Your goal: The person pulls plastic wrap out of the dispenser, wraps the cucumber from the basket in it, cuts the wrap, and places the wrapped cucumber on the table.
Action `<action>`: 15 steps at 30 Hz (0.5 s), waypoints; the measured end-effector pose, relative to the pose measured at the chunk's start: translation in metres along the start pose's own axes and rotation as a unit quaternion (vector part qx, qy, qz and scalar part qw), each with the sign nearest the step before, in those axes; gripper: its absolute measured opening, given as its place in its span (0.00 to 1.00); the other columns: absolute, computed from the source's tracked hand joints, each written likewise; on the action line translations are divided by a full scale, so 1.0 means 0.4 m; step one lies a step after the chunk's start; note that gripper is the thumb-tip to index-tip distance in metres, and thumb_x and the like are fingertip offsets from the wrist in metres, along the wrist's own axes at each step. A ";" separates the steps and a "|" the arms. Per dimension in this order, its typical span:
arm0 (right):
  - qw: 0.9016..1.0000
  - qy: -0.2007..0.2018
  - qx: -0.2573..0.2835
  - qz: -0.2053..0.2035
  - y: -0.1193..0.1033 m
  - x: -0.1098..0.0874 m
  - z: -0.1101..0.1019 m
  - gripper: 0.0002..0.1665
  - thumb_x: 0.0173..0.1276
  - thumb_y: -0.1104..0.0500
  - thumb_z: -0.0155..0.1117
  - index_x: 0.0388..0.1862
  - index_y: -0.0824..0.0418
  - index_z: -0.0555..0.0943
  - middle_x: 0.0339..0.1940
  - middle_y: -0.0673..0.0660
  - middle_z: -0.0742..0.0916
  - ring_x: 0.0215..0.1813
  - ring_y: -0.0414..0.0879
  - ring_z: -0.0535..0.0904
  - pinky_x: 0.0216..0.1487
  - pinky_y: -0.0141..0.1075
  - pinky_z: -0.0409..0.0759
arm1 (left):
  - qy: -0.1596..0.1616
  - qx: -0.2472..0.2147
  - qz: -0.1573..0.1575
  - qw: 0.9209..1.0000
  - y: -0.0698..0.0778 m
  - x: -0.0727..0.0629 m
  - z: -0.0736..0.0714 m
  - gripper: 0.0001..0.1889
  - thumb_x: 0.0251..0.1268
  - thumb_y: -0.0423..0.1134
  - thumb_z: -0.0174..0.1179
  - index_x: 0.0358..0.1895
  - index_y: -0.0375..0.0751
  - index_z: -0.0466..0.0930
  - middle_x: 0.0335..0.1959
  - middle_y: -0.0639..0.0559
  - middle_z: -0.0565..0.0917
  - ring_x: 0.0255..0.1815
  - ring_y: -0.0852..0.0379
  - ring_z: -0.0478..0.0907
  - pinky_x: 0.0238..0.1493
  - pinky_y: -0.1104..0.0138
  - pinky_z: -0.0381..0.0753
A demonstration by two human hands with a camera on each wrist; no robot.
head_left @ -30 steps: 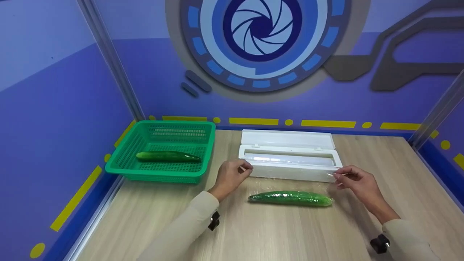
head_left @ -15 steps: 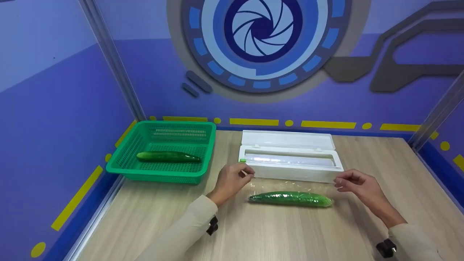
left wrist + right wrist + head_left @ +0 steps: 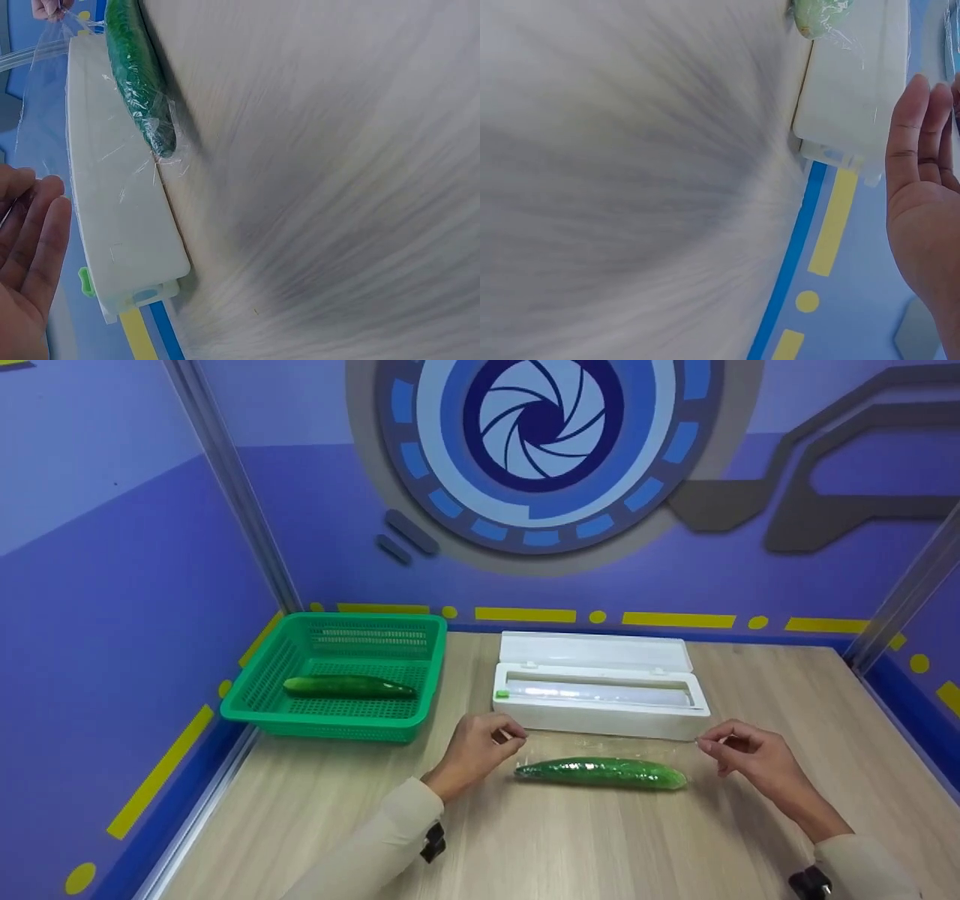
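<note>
A cucumber [image 3: 600,773] lies on the table wrapped in clear plastic film. From it a sheet of cling film [image 3: 45,112] stretches upward, held at two corners. My left hand [image 3: 480,750] pinches the left corner between thumb and index finger. At the right corner, my right hand [image 3: 754,757] pinches the film the same way; in the right wrist view its thumb tip is out of sight. Behind the cucumber stands a white cling film dispenser [image 3: 600,721], lid raised, with the film roll [image 3: 600,692] inside and a green slide cutter [image 3: 502,694] at its left end.
A green plastic basket [image 3: 337,727] stands at the left of the table with another cucumber [image 3: 349,686] in it. Blue and purple panels [image 3: 315,525] enclose the table at the back and sides.
Both hands have drawn back toward the person and slightly down, bringing the film's edge off the dispenser. The right hand has also shifted slightly right. The green slide cutter has come into view.
</note>
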State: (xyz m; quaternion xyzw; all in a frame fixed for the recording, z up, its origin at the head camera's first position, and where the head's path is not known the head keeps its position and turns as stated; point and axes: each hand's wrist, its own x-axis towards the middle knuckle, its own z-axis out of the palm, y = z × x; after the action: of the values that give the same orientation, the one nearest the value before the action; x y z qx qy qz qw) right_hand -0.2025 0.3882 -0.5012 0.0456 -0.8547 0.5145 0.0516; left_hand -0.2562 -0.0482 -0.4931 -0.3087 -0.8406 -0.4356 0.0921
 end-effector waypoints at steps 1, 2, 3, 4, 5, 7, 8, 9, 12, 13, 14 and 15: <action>1.000 -0.001 -0.006 -0.003 0.000 -0.002 -0.001 0.14 0.76 0.54 0.72 0.51 0.64 0.87 0.40 0.63 0.87 0.34 0.50 0.83 0.36 0.38 0.85 | -0.004 -0.003 -0.003 1.000 0.000 -0.003 0.000 0.05 0.68 0.28 0.72 0.41 0.40 0.91 0.38 0.50 0.90 0.38 0.62 0.86 0.43 0.69 0.85; 1.000 -0.002 -0.010 -0.005 -0.001 -0.004 -0.002 0.14 0.76 0.55 0.72 0.51 0.64 0.87 0.40 0.61 0.87 0.34 0.50 0.82 0.35 0.38 0.85 | -0.007 -0.006 -0.005 1.000 0.000 -0.006 0.000 0.04 0.67 0.28 0.72 0.41 0.40 0.91 0.38 0.50 0.91 0.38 0.62 0.86 0.43 0.69 0.85; 1.000 -0.003 -0.013 -0.008 -0.001 -0.005 -0.003 0.13 0.76 0.55 0.72 0.50 0.63 0.88 0.40 0.60 0.87 0.34 0.51 0.82 0.34 0.38 0.84 | -0.010 -0.010 -0.007 1.000 0.002 -0.008 0.000 0.04 0.67 0.27 0.72 0.41 0.39 0.91 0.38 0.51 0.91 0.38 0.61 0.87 0.43 0.69 0.85; 1.000 -0.004 -0.017 -0.010 -0.002 -0.007 -0.004 0.12 0.76 0.55 0.72 0.50 0.63 0.88 0.39 0.58 0.87 0.34 0.51 0.81 0.33 0.38 0.84 | -0.012 -0.014 -0.006 1.000 0.002 -0.010 0.000 0.04 0.68 0.27 0.71 0.41 0.39 0.91 0.38 0.50 0.91 0.38 0.61 0.87 0.43 0.69 0.85; 1.000 -0.006 -0.020 -0.013 -0.003 -0.008 -0.004 0.12 0.75 0.56 0.73 0.49 0.63 0.88 0.39 0.58 0.87 0.33 0.51 0.81 0.32 0.38 0.83 | -0.015 -0.019 -0.004 1.000 0.002 -0.012 0.000 0.04 0.68 0.27 0.71 0.40 0.39 0.91 0.38 0.51 0.91 0.38 0.61 0.87 0.43 0.69 0.85; 0.999 -0.012 -0.024 -0.020 -0.003 -0.010 -0.005 0.11 0.75 0.57 0.73 0.48 0.62 0.88 0.39 0.57 0.87 0.32 0.51 0.81 0.30 0.38 0.83 | -0.018 -0.027 0.001 0.999 0.000 -0.014 0.000 0.03 0.68 0.27 0.71 0.40 0.38 0.91 0.38 0.50 0.91 0.38 0.61 0.87 0.42 0.69 0.85; 0.999 -0.015 -0.025 -0.023 -0.003 -0.011 -0.006 0.10 0.75 0.57 0.73 0.48 0.62 0.89 0.39 0.57 0.88 0.32 0.51 0.81 0.29 0.38 0.82 | -0.021 -0.031 0.003 0.999 0.000 -0.015 0.000 0.03 0.68 0.27 0.71 0.40 0.37 0.91 0.38 0.50 0.91 0.37 0.61 0.87 0.42 0.70 0.85; 0.999 -0.017 -0.024 -0.024 -0.004 -0.012 -0.006 0.10 0.74 0.57 0.74 0.47 0.62 0.89 0.39 0.57 0.88 0.31 0.51 0.80 0.29 0.39 0.82 | -0.024 -0.035 0.003 0.999 -0.001 -0.016 -0.001 0.03 0.68 0.27 0.71 0.40 0.38 0.91 0.38 0.50 0.91 0.37 0.61 0.87 0.41 0.70 0.85; 0.999 -0.018 -0.027 -0.031 -0.003 -0.016 -0.007 0.08 0.74 0.57 0.74 0.46 0.61 0.89 0.38 0.56 0.87 0.28 0.48 0.79 0.27 0.39 0.81 | -0.034 -0.047 -0.001 0.998 -0.005 -0.021 0.000 0.03 0.68 0.28 0.71 0.39 0.39 0.91 0.38 0.49 0.91 0.36 0.62 0.86 0.40 0.71 0.84; 0.999 -0.017 -0.029 -0.032 -0.003 -0.018 -0.008 0.07 0.74 0.57 0.74 0.45 0.60 0.89 0.38 0.56 0.87 0.27 0.47 0.79 0.27 0.38 0.80 | -0.036 -0.050 -0.002 0.998 -0.006 -0.022 0.001 0.03 0.68 0.28 0.71 0.39 0.39 0.92 0.38 0.50 0.91 0.36 0.61 0.86 0.39 0.71 0.84; 0.999 -0.015 -0.032 -0.034 -0.003 -0.019 -0.008 0.07 0.74 0.58 0.74 0.44 0.59 0.90 0.38 0.55 0.87 0.27 0.46 0.78 0.27 0.38 0.80 | -0.039 -0.053 -0.004 0.998 -0.005 -0.024 0.001 0.03 0.68 0.28 0.72 0.39 0.39 0.92 0.38 0.51 0.91 0.36 0.61 0.86 0.39 0.71 0.84; 0.999 -0.014 -0.036 -0.035 -0.003 -0.021 -0.009 0.06 0.73 0.57 0.74 0.44 0.59 0.90 0.38 0.55 0.86 0.27 0.46 0.77 0.26 0.37 0.79 | -0.041 -0.055 -0.004 0.998 -0.006 -0.025 0.002 0.03 0.68 0.28 0.72 0.39 0.40 0.92 0.38 0.51 0.91 0.36 0.61 0.86 0.39 0.71 0.84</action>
State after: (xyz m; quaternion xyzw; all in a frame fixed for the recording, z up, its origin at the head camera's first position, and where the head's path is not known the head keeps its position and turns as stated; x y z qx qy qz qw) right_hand -0.1940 0.3910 -0.4996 0.0805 -0.8713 0.4805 0.0596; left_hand -0.2495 -0.0530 -0.4995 -0.3273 -0.8195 -0.4688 0.0387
